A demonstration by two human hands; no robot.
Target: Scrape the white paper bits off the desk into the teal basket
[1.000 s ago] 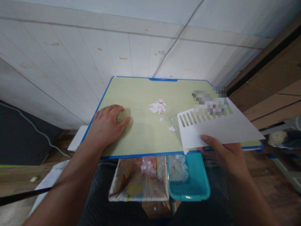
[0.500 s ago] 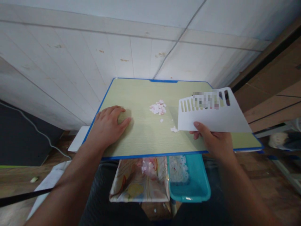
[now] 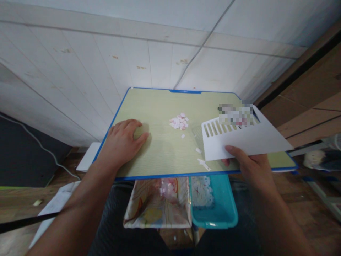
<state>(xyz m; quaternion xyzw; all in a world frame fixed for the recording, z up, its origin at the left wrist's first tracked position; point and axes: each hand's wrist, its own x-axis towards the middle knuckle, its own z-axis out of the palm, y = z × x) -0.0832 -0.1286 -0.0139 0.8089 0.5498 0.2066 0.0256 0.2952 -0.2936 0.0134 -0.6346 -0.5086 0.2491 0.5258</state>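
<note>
My left hand [image 3: 122, 144] lies on the left side of the small folding table [image 3: 157, 158], fingers apart, holding nothing. In my right hand [image 3: 250, 161], a white card with a row of cut-out slots [image 3: 250, 144] is gripped by its near edge, thumb on top. It is tilted above the right part of the table. Part of it is blurred out by pixels. Left of the card, a little pile of pinkish-white paper scraps [image 3: 179, 122] sits mid-table. A narrow white scrap [image 3: 204, 164] lies near the front edge, below the card's corner.
Below the table's front edge are a cloth-lined box [image 3: 133, 217] with pink wrapping inside and a teal plastic basin [image 3: 226, 209] holding white pieces. A white panelled wall [image 3: 106, 64] with a cable [image 3: 197, 53] rises behind. Brown cartons [image 3: 317, 92] stand right.
My right hand and the card have moved slightly right and nearer me, with the card tilting more. A narrow scrap now shows near the front edge. My left hand stays put.
</note>
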